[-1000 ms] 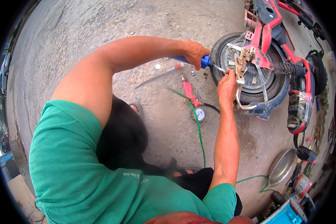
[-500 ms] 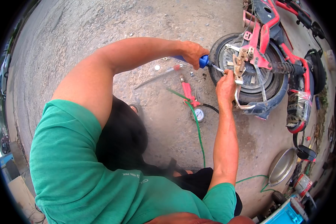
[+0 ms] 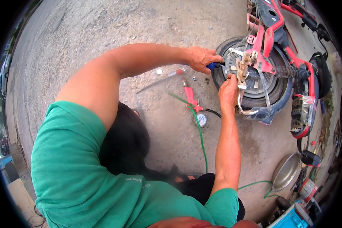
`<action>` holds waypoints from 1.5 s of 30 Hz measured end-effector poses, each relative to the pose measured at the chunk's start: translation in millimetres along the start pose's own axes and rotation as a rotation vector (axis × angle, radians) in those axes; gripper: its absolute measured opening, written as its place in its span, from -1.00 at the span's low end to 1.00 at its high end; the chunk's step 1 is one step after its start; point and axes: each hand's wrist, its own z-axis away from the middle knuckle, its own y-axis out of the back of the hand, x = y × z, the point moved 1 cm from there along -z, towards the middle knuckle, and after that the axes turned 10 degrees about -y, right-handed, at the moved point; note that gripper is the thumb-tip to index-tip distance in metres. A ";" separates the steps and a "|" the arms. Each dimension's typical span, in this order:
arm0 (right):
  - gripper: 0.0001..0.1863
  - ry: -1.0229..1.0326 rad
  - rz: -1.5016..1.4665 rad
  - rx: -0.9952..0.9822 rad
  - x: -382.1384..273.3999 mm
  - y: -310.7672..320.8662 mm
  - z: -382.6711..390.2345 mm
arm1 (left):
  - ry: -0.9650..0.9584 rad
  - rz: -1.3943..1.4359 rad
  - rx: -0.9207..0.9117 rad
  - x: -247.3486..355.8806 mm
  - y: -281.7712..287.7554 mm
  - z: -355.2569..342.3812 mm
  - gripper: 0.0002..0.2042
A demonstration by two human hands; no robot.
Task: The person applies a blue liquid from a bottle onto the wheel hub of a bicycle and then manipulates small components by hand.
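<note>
Item: scooter rear wheel, lying on concrete. Left hand clenched round blue-handled tool at hub; right hand gripping tyre edge. Step, seemingly: working hub fastener. Next needs steady bracing.

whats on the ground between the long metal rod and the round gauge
In the head view, a pink-handled air tool lies on the concrete between the metal rod and the gauge, its green hose running past the gauge.

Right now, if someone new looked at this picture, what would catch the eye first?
Probably the two bare hands at the rear wheel of a red scooter, upper right: the left hand grips a blue-handled tool, and the right hand rests against the wheel. On the ground between the arms lies a pink air gun with a round gauge and green hose.
</note>
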 end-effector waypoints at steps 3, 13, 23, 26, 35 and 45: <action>-0.78 -0.013 -0.002 -0.020 -0.5 1.6 0.3 | 0.006 -0.033 -0.034 9.2 4.4 -3.0 -0.34; -0.78 -0.114 -0.091 -0.055 -5.5 2.3 1.7 | -0.051 0.057 0.155 0.8 -29.2 -13.9 -0.72; -0.78 -0.086 -0.122 -0.056 -5.8 3.2 4.3 | -0.021 0.077 0.208 4.8 -42.8 -20.1 -0.77; -0.79 -0.064 -0.113 -0.042 -2.4 3.1 2.6 | 0.007 0.122 0.221 7.0 -43.1 -22.5 -0.75; -0.78 -0.030 -0.031 -0.009 3.0 -3.1 -0.1 | -0.046 0.133 0.191 1.6 -41.1 -26.8 -0.75; -0.78 -0.045 -0.017 -0.031 -0.7 0.7 -0.1 | 0.025 0.199 0.162 1.3 -38.0 -30.9 -0.75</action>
